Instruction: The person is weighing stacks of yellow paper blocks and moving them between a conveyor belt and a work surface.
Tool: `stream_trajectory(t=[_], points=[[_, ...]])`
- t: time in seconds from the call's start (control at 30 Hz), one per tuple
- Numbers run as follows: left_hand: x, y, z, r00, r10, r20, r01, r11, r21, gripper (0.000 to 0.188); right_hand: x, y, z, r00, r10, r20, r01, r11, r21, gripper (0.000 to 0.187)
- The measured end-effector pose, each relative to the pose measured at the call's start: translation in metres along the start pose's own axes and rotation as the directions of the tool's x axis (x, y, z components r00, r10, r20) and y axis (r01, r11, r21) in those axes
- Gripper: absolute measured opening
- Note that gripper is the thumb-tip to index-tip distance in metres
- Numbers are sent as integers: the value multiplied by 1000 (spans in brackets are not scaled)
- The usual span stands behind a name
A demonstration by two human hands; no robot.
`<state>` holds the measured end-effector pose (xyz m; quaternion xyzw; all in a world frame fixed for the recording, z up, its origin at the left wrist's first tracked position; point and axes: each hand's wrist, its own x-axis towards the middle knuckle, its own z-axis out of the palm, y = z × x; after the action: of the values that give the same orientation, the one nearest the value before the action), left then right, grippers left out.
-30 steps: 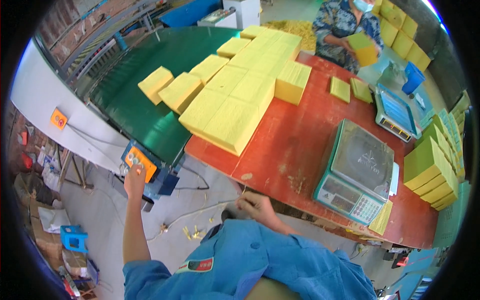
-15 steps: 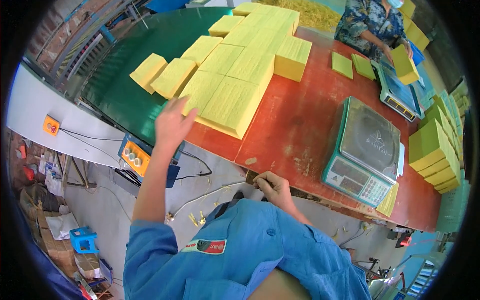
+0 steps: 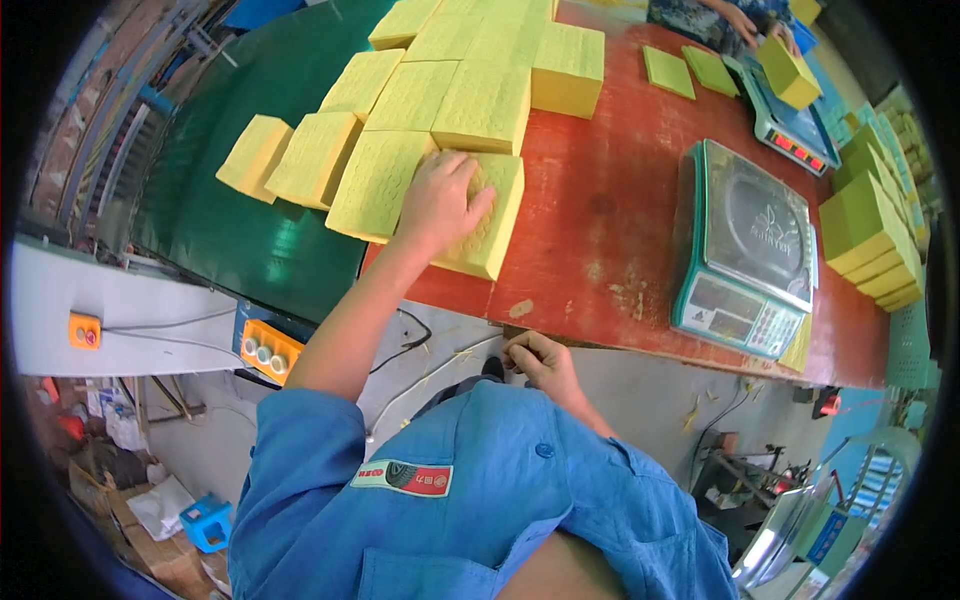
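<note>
Evidently, the work with the yellow blocks is only partway along. The nearest block (image 3: 478,242) is partly covered by the left hand (image 3: 440,200), which is laid open over its top, with the fingers bent toward the far edge and the thumb spread to the right; how firmly it is pressed cannot be told. That block is set at the near corner of a group of blocks (image 3: 480,100) on the red table (image 3: 600,240), and it does not look lifted. Behind it, a strip of the next block's near face is exposed, so a slight parting can be judged. The right hand (image 3: 543,362) is held loosely closed by the table's near edge, with nothing seen in it; whether the edge is touched cannot be told. On the right, past the near scale (image 3: 755,240), a stack of blocks (image 3: 868,225) is already in place. Much seems left: the rest of the group, and two outlying blocks (image 3: 316,157) on the green belt (image 3: 205,130). At the far scale (image 3: 785,145), another block (image 3: 790,78) is held by a co-worker (image 3: 685,14).
</note>
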<state>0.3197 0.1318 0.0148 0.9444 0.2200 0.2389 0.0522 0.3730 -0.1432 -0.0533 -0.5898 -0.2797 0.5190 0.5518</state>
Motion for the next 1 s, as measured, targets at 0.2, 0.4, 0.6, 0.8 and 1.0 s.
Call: stream_trajectory(t=[0.2,0.4,0.6,0.8,1.0], points=[[-40,71,-23,975,183,129,-157,969,-189,61,5,41,-2,974,217,59,-220,860,461,36],[-72,94,-40,977,48,209,-31,996,-85,68,-11,16,-1,983,74,168,-170,718,675,51],[-75,53,14,768,-298,567,581,-47,-813,57,-36,-48,-62,957,-288,-33,290,951,107,39],[27,205,52,853,41,521,448,-572,-687,56,-61,-152,-162,547,-817,-182,519,502,-692,41],[126,342,107,899,97,427,359,-721,-592,60,-69,-225,-297,466,-882,-68,351,254,-901,34]])
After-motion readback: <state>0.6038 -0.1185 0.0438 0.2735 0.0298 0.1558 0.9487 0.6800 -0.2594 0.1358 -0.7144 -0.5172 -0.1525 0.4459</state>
